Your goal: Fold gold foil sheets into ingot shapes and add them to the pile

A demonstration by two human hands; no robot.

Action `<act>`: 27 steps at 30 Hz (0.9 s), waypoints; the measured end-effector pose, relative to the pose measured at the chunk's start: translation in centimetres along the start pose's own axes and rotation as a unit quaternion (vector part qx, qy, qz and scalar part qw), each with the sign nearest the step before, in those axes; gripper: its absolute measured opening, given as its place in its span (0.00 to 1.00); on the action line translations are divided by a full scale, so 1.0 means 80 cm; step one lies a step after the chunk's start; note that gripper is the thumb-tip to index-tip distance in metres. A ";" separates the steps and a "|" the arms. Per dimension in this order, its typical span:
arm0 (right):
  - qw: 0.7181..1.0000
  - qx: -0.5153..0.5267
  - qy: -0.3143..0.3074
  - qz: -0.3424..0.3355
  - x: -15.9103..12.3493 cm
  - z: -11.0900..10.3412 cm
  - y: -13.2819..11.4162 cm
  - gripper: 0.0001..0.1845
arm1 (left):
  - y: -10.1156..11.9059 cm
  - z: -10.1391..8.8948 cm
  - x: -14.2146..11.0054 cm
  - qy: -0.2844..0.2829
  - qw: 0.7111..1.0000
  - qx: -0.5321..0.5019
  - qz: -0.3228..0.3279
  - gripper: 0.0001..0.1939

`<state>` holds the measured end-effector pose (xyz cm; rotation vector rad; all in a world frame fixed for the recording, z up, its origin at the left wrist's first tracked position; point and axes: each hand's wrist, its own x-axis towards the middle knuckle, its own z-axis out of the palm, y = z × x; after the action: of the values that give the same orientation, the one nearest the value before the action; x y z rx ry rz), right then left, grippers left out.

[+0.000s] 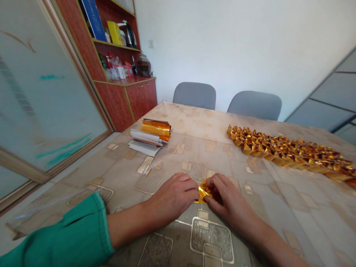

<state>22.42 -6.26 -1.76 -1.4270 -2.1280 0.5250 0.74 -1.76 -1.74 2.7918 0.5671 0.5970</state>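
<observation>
Patterned table [303, 226] under both hands: left hand [174, 198] and right hand [226, 200] closed in a pinch on a small gold foil piece [204, 191] between them. Folded gold foil row [289, 154] lies right; paper stack [146, 142] with gold foil sheets [157, 129] lies ahead, left.

This is a small indoor room, perhaps a home dining room or a modest office, I cannot tell which; a long table with a patterned cover [178, 122] stands before two grey chairs [194, 95]; a wooden cabinet [141, 100] holds an electric kettle [129, 35] and bottles [114, 68]; a frosted sliding door [47, 92] runs alongside.
</observation>
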 end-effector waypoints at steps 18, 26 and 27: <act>0.996 -0.061 0.039 0.058 0.013 -0.018 0.031 0.05 | 0.008 0.009 0.017 0.026 0.993 -0.032 -0.108 0.10; 0.979 0.192 0.019 0.061 0.011 -0.014 0.011 0.06 | 0.007 0.015 0.017 0.036 0.990 -0.079 -0.109 0.26; 0.970 0.234 0.011 0.064 0.010 -0.013 0.010 0.07 | 0.007 0.015 0.017 0.031 0.989 -0.097 -0.103 0.26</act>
<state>23.37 -5.18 -1.20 -1.2881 -1.7434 0.9827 2.54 -1.86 -2.18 2.5021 0.7549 0.6573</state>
